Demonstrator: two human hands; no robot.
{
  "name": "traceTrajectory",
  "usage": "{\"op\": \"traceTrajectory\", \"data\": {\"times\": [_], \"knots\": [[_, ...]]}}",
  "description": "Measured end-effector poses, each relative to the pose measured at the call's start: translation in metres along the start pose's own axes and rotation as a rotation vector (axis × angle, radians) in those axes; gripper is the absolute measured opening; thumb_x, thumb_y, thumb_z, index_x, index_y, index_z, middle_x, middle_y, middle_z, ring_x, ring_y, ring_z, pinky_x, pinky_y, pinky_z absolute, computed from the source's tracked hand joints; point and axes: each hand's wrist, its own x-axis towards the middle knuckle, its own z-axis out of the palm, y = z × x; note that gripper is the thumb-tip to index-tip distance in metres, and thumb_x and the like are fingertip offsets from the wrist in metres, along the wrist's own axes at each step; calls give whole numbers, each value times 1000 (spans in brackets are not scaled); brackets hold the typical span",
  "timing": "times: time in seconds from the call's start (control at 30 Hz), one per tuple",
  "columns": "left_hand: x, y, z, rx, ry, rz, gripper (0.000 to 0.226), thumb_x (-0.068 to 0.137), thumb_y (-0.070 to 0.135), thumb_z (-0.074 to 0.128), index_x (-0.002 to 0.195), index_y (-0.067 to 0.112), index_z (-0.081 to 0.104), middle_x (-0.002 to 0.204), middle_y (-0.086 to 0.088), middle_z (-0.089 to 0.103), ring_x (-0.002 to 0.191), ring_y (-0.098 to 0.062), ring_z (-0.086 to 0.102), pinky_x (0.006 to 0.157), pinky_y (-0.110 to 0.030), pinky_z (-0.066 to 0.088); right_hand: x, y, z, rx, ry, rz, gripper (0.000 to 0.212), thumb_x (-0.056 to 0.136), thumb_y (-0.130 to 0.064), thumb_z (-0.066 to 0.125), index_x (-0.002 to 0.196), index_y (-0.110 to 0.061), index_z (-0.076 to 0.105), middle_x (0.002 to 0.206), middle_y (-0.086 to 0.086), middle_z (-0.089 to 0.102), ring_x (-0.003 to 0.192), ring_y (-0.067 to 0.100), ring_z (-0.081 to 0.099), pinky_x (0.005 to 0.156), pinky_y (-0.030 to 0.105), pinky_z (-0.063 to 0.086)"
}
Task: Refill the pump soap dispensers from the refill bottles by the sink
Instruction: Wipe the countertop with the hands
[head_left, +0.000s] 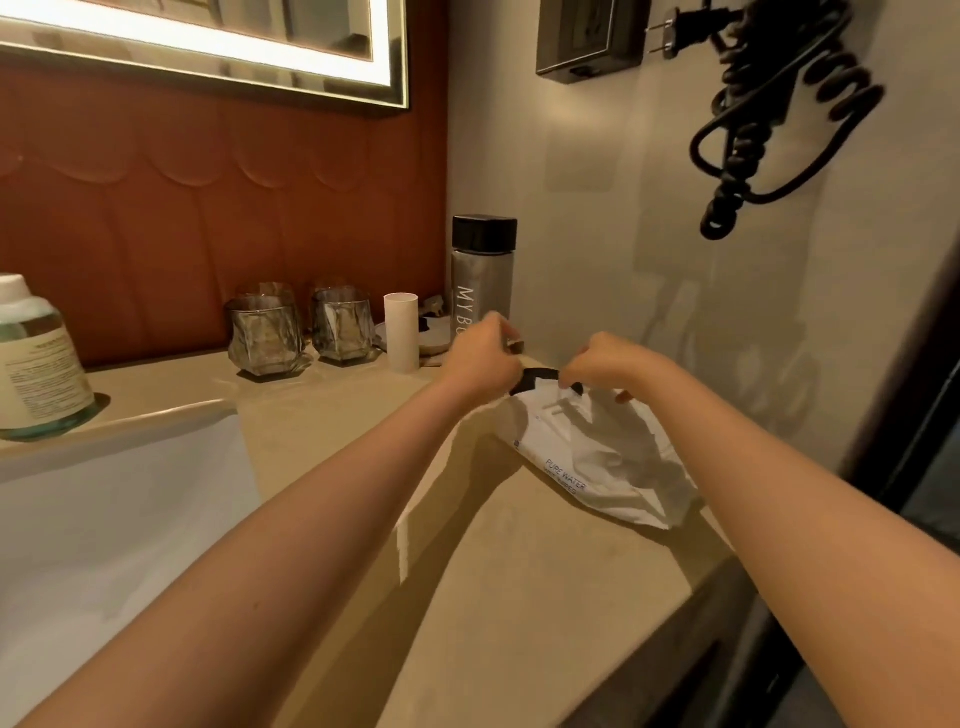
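forearms: two, bare, stretched over the beige counter (519, 597). right hand (608, 364): fingers curled, pinching the top of a white wet wipes pack (597, 457) by its black flap (540, 376). left hand (483, 358): fingers curled just beside that flap; what they hold cannot be told. refill bottle (36, 364): upright, far left beside the sink (104, 493), well apart from both hands. black-capped clear bottle (483, 275): upright behind the left hand.

This is a bathroom, and it looks like a hotel's to me. A white sink (104, 519) is sunk into the beige worktop (337, 415) under a mirror (208, 47) with a lit frame. Two glasses (267, 332) stand against a padded red-brown wall panel (182, 208). A coiled black cord (753, 130) with its plug (670, 36) hangs on the side wall, and a wipes pack (597, 452) lies below it.
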Motion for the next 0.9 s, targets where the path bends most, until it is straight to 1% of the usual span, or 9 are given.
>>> {"op": "traceTrajectory", "data": {"times": [0.07, 0.17, 0.3, 0.4, 0.5, 0.67, 0.73, 0.83, 0.9], "knots": [[-10, 10, 9, 56, -128, 72, 40, 88, 0, 48, 127, 9, 47, 126, -10, 55, 113, -21, 52, 85, -25, 42, -5, 8, -3, -2, -44, 21, 31, 90, -18, 59, 115, -2, 53, 101, 11, 53, 90, 25, 54, 76, 35, 48], [-19, 16, 21, 165, -248, 124, 39, 91, 6, 49, 129, 11, 48, 127, -9, 56, 115, -22, 52, 92, -28, 44, -13, 17, -9, 73, -57, 20, 28, 89, -11, 59, 114, 1, 52, 97, 14, 53, 77, 24, 57, 64, 31, 49], [-22, 15, 26, 221, -262, 95, 35, 94, 16, 49, 129, 14, 47, 127, -8, 56, 114, -24, 54, 96, -38, 47, -26, 27, -14, 92, -134, -18, 36, 86, -11, 65, 119, 1, 55, 93, 10, 55, 70, 19, 56, 60, 27, 49], [-26, 15, 24, 223, -261, 82, 37, 94, 17, 50, 130, 12, 46, 128, -9, 55, 114, -24, 53, 95, -36, 47, -37, 32, -12, 22, -248, -37, 35, 85, -9, 67, 119, -2, 60, 94, 8, 58, 84, 21, 55, 63, 27, 50], [-30, 15, 24, 224, -272, 68, 35, 95, 19, 49, 129, 13, 46, 130, -9, 54, 114, -25, 53, 93, -36, 48, -37, 36, -10, -29, -222, -35, 36, 84, -8, 69, 117, -1, 61, 104, 11, 58, 87, 21, 56, 69, 27, 52], [-35, 17, 23, 237, -285, 59, 36, 95, 21, 47, 131, 14, 45, 132, -8, 52, 115, -25, 53, 90, -34, 50, -33, 38, -16, -81, -194, 24, 13, 87, -16, 66, 91, -4, 60, 79, 5, 57, 62, 14, 52, 55, 22, 45], [-37, 18, 22, 242, -289, 66, 36, 95, 21, 48, 130, 14, 45, 132, -8, 52, 115, -25, 53, 91, -34, 50, -36, 39, -18, -118, -195, 46, 16, 88, -19, 66, 83, -6, 58, 77, 4, 56, 61, 13, 51, 55, 22, 44], [-40, 18, 23, 262, -296, 93, 37, 95, 22, 49, 130, 13, 45, 131, -10, 52, 114, -25, 53, 91, -34, 49, -38, 40, -19, -122, -205, 66, 16, 87, -19, 68, 90, -6, 58, 77, 3, 56, 63, 13, 52, 57, 23, 44], [-42, 18, 22, 269, -297, 104, 38, 94, 22, 50, 131, 13, 45, 130, -10, 52, 113, -24, 53, 89, -33, 48, -35, 38, -20, -31, -59, 0, 10, 87, -12, 64, 93, -6, 59, 76, 5, 54, 65, 16, 51, 54, 23, 41]]}}
